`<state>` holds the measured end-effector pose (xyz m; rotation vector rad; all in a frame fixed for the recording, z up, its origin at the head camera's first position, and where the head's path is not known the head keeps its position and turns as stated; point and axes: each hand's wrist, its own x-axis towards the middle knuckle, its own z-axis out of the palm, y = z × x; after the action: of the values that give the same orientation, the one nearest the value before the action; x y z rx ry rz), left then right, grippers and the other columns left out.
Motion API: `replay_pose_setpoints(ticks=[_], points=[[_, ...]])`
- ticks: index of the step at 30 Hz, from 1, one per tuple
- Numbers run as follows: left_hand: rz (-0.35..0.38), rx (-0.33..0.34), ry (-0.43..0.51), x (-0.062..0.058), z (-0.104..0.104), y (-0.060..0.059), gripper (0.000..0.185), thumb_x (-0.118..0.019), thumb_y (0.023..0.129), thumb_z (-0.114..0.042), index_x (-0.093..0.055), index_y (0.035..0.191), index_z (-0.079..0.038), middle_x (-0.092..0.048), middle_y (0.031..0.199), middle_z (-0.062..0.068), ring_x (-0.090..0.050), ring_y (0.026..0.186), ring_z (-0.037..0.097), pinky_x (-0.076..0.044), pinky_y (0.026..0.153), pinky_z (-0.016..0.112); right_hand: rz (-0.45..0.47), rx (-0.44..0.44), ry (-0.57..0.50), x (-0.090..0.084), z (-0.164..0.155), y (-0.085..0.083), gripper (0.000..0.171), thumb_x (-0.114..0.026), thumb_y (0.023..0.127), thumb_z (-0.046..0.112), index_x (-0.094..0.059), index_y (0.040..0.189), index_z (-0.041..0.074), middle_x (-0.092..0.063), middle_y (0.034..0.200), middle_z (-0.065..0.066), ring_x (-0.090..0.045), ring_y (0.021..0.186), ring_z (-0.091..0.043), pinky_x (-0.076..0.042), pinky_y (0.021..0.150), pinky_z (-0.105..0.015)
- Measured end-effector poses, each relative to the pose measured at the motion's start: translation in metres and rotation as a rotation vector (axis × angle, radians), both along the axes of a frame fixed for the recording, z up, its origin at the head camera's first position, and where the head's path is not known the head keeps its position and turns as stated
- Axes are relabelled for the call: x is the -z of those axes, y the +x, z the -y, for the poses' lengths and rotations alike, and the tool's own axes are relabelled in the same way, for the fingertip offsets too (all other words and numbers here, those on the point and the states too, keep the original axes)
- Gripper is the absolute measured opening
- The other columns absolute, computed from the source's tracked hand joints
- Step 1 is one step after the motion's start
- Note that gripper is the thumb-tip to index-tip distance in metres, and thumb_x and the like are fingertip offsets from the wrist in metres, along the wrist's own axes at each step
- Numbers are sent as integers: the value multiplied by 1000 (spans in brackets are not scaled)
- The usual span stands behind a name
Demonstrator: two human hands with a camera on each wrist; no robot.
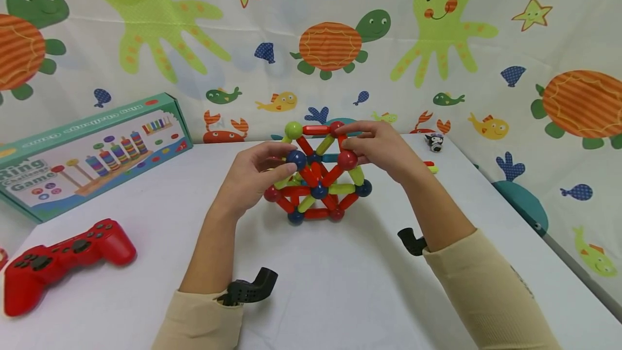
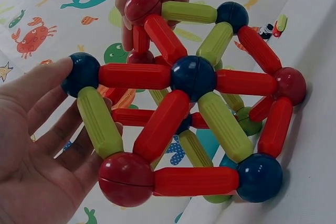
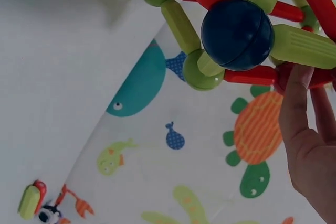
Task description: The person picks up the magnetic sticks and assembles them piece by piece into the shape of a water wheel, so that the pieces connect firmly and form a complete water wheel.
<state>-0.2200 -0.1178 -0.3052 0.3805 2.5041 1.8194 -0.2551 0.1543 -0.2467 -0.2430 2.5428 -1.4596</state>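
A structure of red and green magnetic rods joined by red, blue and green balls [image 1: 316,177] stands on the white table [image 1: 340,285]. My left hand [image 1: 284,161] cups its left side, thumb and a fingertip on a blue ball [image 1: 295,159]. In the left wrist view that hand [image 2: 47,145] lies along the rods, one fingertip on the blue ball [image 2: 81,72]. My right hand [image 1: 347,142] grips the upper right, fingers round a red ball [image 2: 142,6]. The right wrist view has that hand's fingers [image 3: 310,145] under a red rod, beside a blue ball [image 3: 237,34].
A red game controller [image 1: 63,261] lies front left, and a ring game box [image 1: 92,155] stands behind it. A small toy figure [image 1: 434,142] and loose rods [image 1: 430,166] lie at the back right. The table's edge runs along the right, against a sea-animal cloth.
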Motion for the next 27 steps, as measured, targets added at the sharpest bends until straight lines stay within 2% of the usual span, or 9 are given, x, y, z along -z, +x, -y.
replay_pose_setpoints(ticks=[5, 9, 12, 17, 23, 27], points=[[3, 1, 10, -1, 0, 0, 40, -71, 98, -27, -66, 138, -22, -65, 129, 8, -61, 123, 25, -55, 101, 53, 15, -43, -32, 3, -2, -4, 37, -63, 102, 25, -66, 138, 18, -63, 123, -13, -68, 92, -21, -58, 83, -25], [4, -2, 9, -1, 0, 1, 40, -71, 98, -27, -66, 138, -22, -65, 130, 8, -61, 123, 25, -55, 101, 54, 19, -69, -47, 3, -7, -5, 39, -62, 103, 26, -64, 141, 19, -64, 128, -13, -70, 100, -23, -60, 86, -28], [3, -1, 7, -2, 0, 0, 40, -71, 98, -26, -66, 138, -22, -66, 129, 8, -62, 123, 25, -56, 100, 52, -12, -48, -60, 5, -16, -7, 38, -60, 104, 29, -64, 141, 19, -66, 127, -13, -72, 104, -24, -61, 86, -29], [-6, -6, -19, -1, 5, -1, 40, -72, 98, -27, -66, 137, -23, -67, 130, 5, -62, 123, 24, -57, 99, 47, -84, 38, -64, 13, -45, -11, 37, -59, 105, 32, -65, 138, 15, -68, 120, -13, -73, 100, -21, -61, 84, -25], [11, -6, -73, -1, 16, -1, 35, -72, 98, -30, -68, 132, -19, -70, 128, 2, -63, 121, 23, -56, 101, 46, -85, 120, 68, 38, -82, -21, 38, -63, 104, 27, -64, 137, 10, -68, 125, -15, -70, 97, -17, -59, 83, -21], [46, 17, -105, 0, 19, -2, 35, -72, 97, -30, -70, 129, -16, -70, 126, 5, -63, 119, 25, -56, 99, 43, -117, 168, 289, 56, -107, -29, 36, -61, 103, 22, -64, 136, 8, -66, 128, -21, -67, 101, -28, -58, 81, -28]])
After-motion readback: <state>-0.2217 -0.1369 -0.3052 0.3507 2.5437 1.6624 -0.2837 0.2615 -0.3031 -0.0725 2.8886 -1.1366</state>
